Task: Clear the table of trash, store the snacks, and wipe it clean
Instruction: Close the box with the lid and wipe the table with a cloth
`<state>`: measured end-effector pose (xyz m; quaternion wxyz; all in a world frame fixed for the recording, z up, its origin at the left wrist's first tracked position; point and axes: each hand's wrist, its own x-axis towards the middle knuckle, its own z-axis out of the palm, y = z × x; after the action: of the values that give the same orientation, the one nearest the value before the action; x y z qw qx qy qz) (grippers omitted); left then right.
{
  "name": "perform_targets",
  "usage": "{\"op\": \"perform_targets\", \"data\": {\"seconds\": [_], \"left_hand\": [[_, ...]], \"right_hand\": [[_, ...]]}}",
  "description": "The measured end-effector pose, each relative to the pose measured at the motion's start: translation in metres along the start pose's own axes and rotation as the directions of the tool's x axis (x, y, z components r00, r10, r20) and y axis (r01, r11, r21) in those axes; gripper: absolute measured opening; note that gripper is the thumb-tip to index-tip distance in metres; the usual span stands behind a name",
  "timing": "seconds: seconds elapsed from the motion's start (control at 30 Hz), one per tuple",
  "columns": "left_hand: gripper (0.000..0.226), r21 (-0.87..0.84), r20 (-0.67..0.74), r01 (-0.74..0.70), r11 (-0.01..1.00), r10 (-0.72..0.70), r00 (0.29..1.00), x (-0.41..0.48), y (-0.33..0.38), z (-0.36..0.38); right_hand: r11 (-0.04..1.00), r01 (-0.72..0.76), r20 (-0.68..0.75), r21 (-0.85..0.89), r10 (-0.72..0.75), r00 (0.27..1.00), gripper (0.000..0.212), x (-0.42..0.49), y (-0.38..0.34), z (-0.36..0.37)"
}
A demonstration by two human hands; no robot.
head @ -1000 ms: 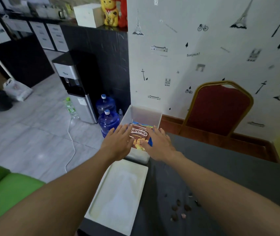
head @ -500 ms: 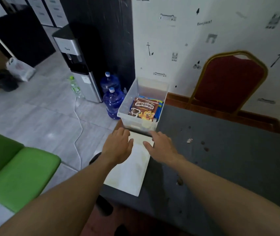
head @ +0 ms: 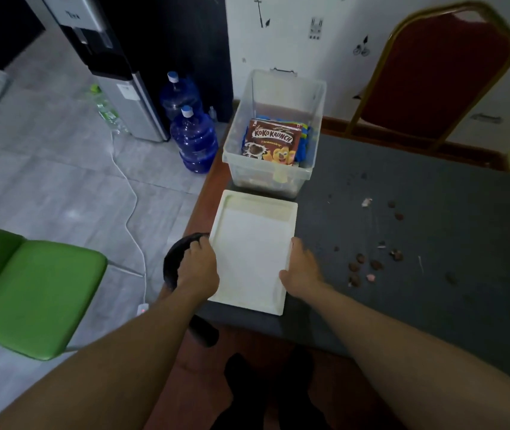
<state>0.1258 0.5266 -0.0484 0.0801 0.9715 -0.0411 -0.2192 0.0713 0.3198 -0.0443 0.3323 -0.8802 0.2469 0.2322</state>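
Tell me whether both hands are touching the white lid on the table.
Touching. The head view shows the left hand with fingers on the left edge of the white lid, and the right hand pressed against its right edge, no gap visible.

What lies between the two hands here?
In the head view, the white lid spans the gap: the left hand grips its left edge and the right hand its right edge. Nothing rests on the lid.

white lid [head: 252,256], dark grey table [head: 433,243], red chair [head: 433,72]
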Motion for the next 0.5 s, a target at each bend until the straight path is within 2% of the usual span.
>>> {"op": "perform_targets", "data": {"seconds": [0.1, 0.17, 0.3, 0.5], "left_hand": [[0.053, -0.096, 0.052, 0.062, 0.993, -0.057, 0.997, 0.004, -0.004, -0.002], [0.054, -0.142, 0.06, 0.076, 0.987, -0.068, 0.996, 0.004, -0.007, -0.005], [0.052, -0.256, 0.014, 0.045, 0.966, -0.043, 0.999, -0.002, -0.009, -0.022], [0.039, -0.353, -0.11, -0.074, 0.933, 0.037, 0.993, -0.003, 0.009, -0.066]], "right_hand": [[0.985, -0.125, -0.033, 0.121, 0.13, 0.991, 0.051, 0.0, -0.007, 0.002], [0.975, -0.155, -0.053, 0.162, 0.166, 0.985, 0.043, -0.003, -0.01, 0.0], [0.975, -0.125, -0.077, 0.184, 0.141, 0.987, 0.033, -0.012, -0.018, -0.011], [0.975, -0.018, -0.153, 0.222, 0.053, 0.987, 0.034, -0.026, -0.039, -0.046]]}}
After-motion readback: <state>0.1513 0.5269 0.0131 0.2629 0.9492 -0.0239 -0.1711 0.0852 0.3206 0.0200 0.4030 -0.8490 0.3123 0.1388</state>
